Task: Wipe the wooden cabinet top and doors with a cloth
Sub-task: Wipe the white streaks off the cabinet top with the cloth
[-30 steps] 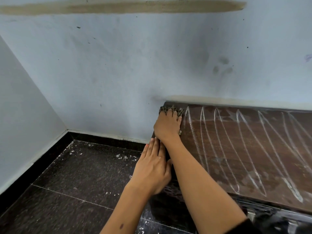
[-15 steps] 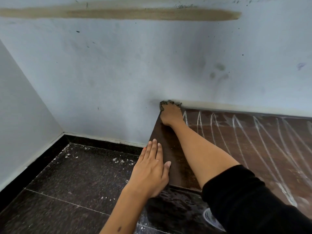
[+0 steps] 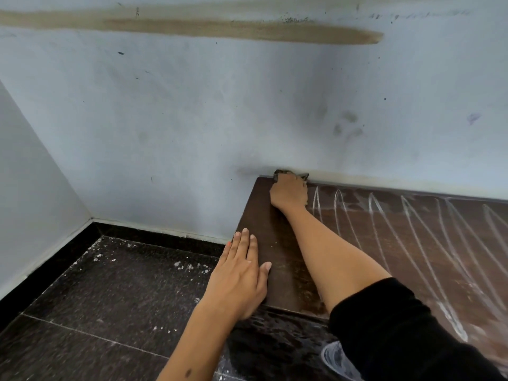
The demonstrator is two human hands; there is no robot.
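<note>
Here the wooden cabinet top [image 3: 277, 259] runs long from left to right along the pale wall [image 3: 192, 119], its back edge tight against that wall and its short left end standing clear over the dark tiled floor [image 3: 110, 292]. To the left of that end the floor lies open as far as the corner of the two walls. White curved streaks [image 3: 412, 235] cross the top from near the back edge toward the front — the strip at the left end is bare dark wood. The cloth [image 3: 280, 173] sits at the back left corner of the top, jammed where wood meets wall, only its dark frayed edge showing past the knuckles. The right hand [image 3: 288, 192] is curled over it, gripping and pressing it down. The left hand [image 3: 239, 276] lies flat with straight fingers on the left edge of the top, nearer the front — well apart from the cloth.
</note>
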